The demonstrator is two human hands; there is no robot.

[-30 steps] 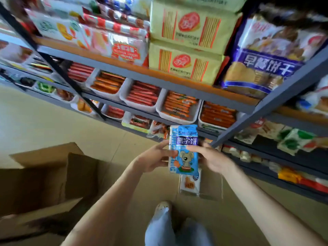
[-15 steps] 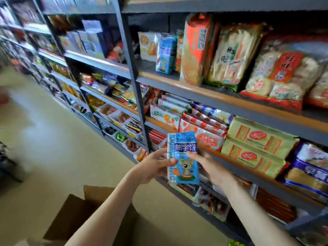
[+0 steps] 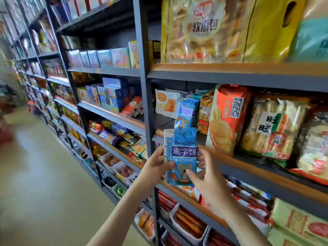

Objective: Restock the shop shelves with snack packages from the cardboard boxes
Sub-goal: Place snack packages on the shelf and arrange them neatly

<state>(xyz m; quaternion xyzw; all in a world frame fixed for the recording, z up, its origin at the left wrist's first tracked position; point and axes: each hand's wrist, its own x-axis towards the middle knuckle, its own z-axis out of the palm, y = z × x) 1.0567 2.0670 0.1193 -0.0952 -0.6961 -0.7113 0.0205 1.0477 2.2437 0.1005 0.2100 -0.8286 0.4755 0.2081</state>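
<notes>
A blue snack package with a cartoon bear and white lettering stands upright in front of the wood-edged shelf. My left hand grips its left edge. My right hand holds its right side, with fingers across the lower front. Just behind and above it, a matching blue package stands on that shelf, next to an orange cracker bag. No cardboard box is in view.
A grey upright post rises just left of the package. Rice cracker bags fill the shelf to the right. White trays of red snacks sit on lower shelves. The aisle floor runs along the left.
The view has swung up from the floor and the cardboard box to the shelves. Both hands have lifted the blue package higher, up to the shelf with the matching package.
</notes>
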